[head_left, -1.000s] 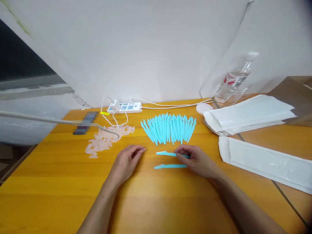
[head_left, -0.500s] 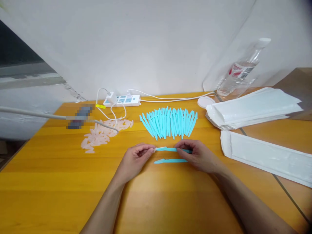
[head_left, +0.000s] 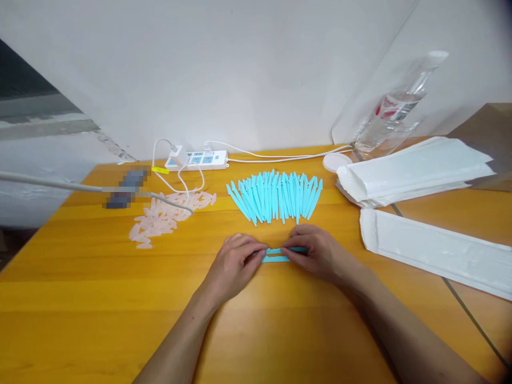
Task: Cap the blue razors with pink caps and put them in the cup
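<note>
My left hand (head_left: 236, 265) pinches the left, blade end of a turquoise eyebrow razor (head_left: 274, 250); its fingertips cover that end. My right hand (head_left: 322, 253) is closed on the same razor's handle, part of which pokes out between the fingers. Just in front, a second turquoise razor (head_left: 276, 259) lies parallel on the table, both its ends hidden by my hands. Beyond the hands, many more turquoise razors (head_left: 276, 198) lie fanned out side by side. To the left is a loose heap of small pale, translucent blade caps (head_left: 158, 217).
A white power strip (head_left: 218, 159) with plugs and cables sits by the wall. A grey cable (head_left: 86, 186) crosses a pixelated dark object and the caps. At right are white plastic packets (head_left: 420, 170), another long packet (head_left: 432, 250), a round lid (head_left: 337, 162) and a clear bottle (head_left: 394, 114).
My left hand has moved right along the razor, closer to my right hand, and now covers the blade end. The held razor has come nearer to the one lying in front.
</note>
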The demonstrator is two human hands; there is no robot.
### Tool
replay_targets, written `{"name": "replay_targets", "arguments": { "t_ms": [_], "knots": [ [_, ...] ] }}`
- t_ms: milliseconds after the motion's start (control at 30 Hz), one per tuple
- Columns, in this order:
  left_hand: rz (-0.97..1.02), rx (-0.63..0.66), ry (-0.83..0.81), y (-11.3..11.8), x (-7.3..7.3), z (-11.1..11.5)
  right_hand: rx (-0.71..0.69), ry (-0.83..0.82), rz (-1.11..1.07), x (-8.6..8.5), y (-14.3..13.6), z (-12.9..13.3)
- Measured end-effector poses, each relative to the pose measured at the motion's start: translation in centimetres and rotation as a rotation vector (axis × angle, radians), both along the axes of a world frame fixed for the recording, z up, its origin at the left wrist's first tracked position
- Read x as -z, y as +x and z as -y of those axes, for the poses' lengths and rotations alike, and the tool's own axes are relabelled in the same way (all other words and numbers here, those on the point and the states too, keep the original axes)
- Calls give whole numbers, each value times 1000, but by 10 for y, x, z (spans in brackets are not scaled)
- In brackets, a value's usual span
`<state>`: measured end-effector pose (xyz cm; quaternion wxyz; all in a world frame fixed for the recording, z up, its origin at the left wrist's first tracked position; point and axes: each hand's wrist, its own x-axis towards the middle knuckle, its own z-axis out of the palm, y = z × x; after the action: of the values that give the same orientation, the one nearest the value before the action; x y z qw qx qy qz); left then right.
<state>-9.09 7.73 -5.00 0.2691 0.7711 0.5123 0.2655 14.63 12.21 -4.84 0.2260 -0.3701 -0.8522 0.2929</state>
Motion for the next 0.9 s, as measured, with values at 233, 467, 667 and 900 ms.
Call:
{"name": "replay_targets", "arguments": {
  "t_ms": [233, 467, 667, 900],
  "knots": [
    [-99, 84, 83, 5, -1, 7, 71, -26, 9, -4, 1, 2],
    [-115, 163, 68, 5, -2, 8, 651, 80, 92, -5, 3, -25],
    [-98, 174, 39, 3, -11, 12, 757, 47, 344, -3, -1, -67],
    [-59, 168, 39, 4, -11, 14, 758, -145, 244, -10, 0, -79]
  ]
}}
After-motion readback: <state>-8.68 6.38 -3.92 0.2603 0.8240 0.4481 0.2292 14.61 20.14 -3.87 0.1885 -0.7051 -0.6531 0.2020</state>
